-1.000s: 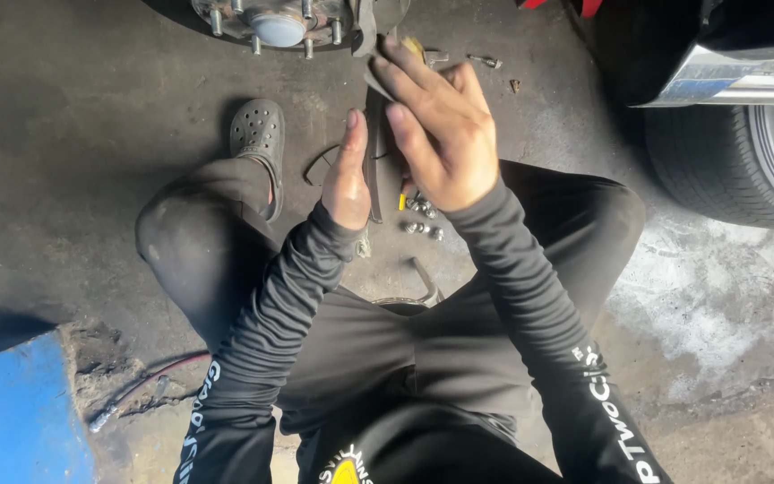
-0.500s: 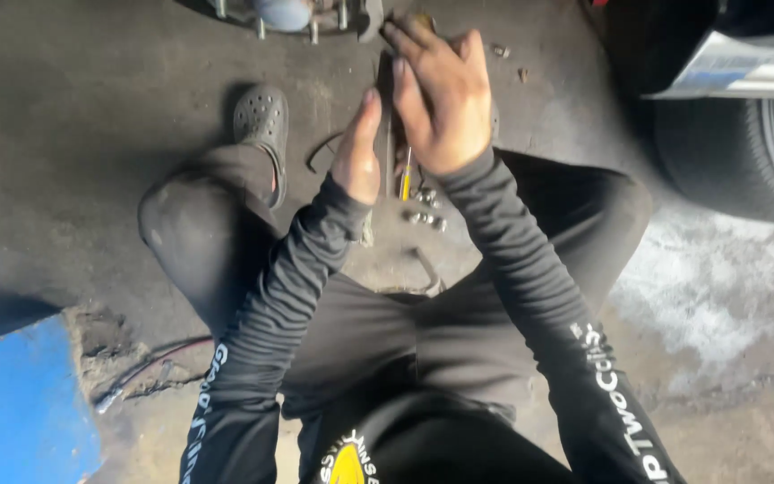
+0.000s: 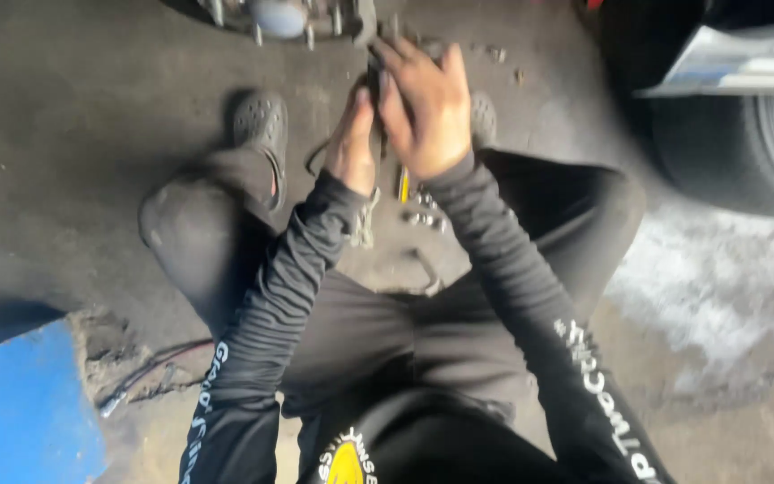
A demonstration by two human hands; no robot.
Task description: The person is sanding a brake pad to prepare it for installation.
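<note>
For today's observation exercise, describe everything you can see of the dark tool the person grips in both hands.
The dark tool shows only as a slim, blurred, metal-looking bar standing roughly upright between the palms. The left hand presses on it from one side and the right hand wraps over it, hiding most of it. Its top reaches toward the wheel hub; its lower end cannot be made out.

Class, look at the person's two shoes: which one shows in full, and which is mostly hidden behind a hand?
The left shoe, a dark perforated clog, shows in full. The other shoe peeks out behind the right hand.
</note>
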